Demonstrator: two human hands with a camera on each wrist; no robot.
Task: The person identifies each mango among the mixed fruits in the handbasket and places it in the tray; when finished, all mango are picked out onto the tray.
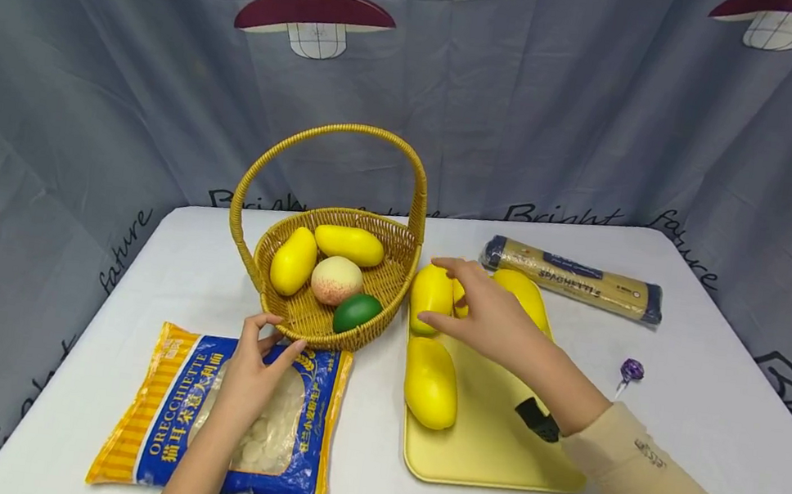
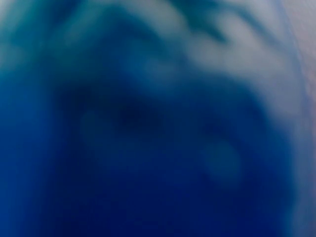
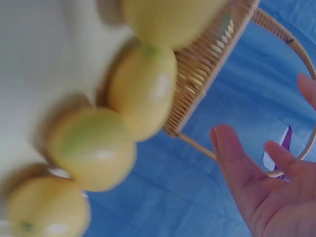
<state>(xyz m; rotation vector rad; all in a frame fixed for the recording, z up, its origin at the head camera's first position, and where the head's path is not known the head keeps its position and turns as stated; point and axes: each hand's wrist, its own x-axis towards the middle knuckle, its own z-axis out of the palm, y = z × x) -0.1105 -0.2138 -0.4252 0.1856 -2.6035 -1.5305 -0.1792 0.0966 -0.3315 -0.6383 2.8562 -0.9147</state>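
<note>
we judge the yellow mango [image 1: 431, 293] on the tray [image 1: 491, 436] smooth, stiff and light, best held round its middle. our right grip [image 1: 486, 309], digits apart, hovers at it; our left grip [image 1: 259, 370], thumb and fingers parted, touches the basket [image 1: 327, 340].

Spaghetti packet [image 1: 573, 279] and purple lollipop [image 1: 632, 370] on a white table [image 1: 712, 393], grey lamp-print curtain [image 1: 531, 115] behind

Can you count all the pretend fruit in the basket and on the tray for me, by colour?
Yellow in the basket: 2
Yellow on the tray: 4, one partly hidden behind the right hand in the head view
Green: 1
Cream with reddish speckles: 1
Total: 8
</note>
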